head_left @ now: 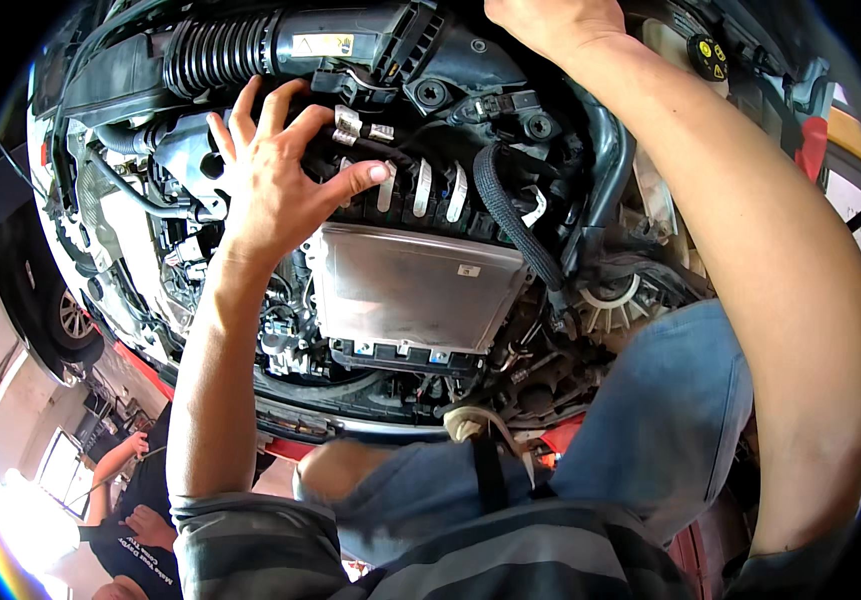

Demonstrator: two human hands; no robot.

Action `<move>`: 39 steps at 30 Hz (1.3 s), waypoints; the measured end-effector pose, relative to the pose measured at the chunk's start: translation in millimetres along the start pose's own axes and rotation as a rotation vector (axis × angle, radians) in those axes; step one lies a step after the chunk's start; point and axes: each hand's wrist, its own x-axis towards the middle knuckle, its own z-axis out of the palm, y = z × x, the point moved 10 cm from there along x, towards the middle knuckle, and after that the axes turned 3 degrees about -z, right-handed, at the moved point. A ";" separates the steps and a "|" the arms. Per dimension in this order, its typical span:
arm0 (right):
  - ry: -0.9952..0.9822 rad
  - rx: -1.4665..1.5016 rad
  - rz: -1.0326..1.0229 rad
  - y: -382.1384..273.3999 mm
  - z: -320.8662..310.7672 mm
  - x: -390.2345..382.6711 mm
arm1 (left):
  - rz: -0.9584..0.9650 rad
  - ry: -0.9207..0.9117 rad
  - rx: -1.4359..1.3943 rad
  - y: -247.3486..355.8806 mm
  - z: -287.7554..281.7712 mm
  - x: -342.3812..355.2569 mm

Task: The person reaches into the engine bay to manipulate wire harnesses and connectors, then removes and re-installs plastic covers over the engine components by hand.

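Note:
My left hand [275, 170] is spread over the engine bay, fingers apart and nothing visible in its grasp. Its fingertips rest at the dark parts below a ribbed black air intake hose [220, 52]. The thumb reaches over a row of connectors with pale levers [423, 188], along the top of a flat silver metal control unit [410, 290]. At the upper edge, my right hand [555, 25] is partly cut off by the picture, so its fingers are hidden. Right of the connectors, a braided black cable [510, 215] curves downward.
A black cap with yellow marks [707, 57] sits at the upper right. My jeans-clad legs [650, 400] are in among the parts at the car's front. Lower left, another person [140, 530] in a black shirt is near a bright lamp [35, 525]. A car wheel [75, 315] shows beyond.

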 end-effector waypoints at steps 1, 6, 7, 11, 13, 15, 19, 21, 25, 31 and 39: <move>0.009 0.002 -0.006 -1.0 0.3 -0.7 | 0.002 0.027 -0.011 -0.3 0.3 -2.4; 0.038 -0.004 0.001 -1.6 3.6 -3.3 | 0.064 0.137 -0.071 4.0 -2.6 -7.0; 0.017 0.000 0.025 -2.1 3.6 -3.8 | 0.058 0.138 -0.067 3.5 -1.4 -7.7; -0.009 0.028 0.049 2.6 7.3 -0.9 | -0.026 0.312 -0.123 1.1 -8.5 -10.6; -0.036 0.038 0.059 3.0 1.8 -0.8 | -0.093 0.333 -0.089 1.3 -9.9 -10.7; -0.032 0.057 0.058 3.5 13.7 -1.6 | -0.134 0.368 -0.045 -0.9 -9.4 -17.4; -0.075 0.054 0.071 9.3 15.7 -10.4 | -0.469 0.445 -0.399 50.9 -0.2 -67.8; -0.090 0.072 0.087 12.3 16.1 -9.2 | -0.587 0.225 -0.793 127.9 4.8 -90.6; -0.124 -0.001 0.088 4.4 10.7 3.0 | -0.909 -0.060 -1.647 215.4 62.4 -113.8; -0.155 0.013 0.111 9.3 10.5 1.3 | -1.015 -0.211 -1.459 87.3 -26.3 -116.0; -0.171 -0.025 0.099 0.8 13.4 5.9 | -0.605 -0.523 -2.245 10.3 -79.1 -121.7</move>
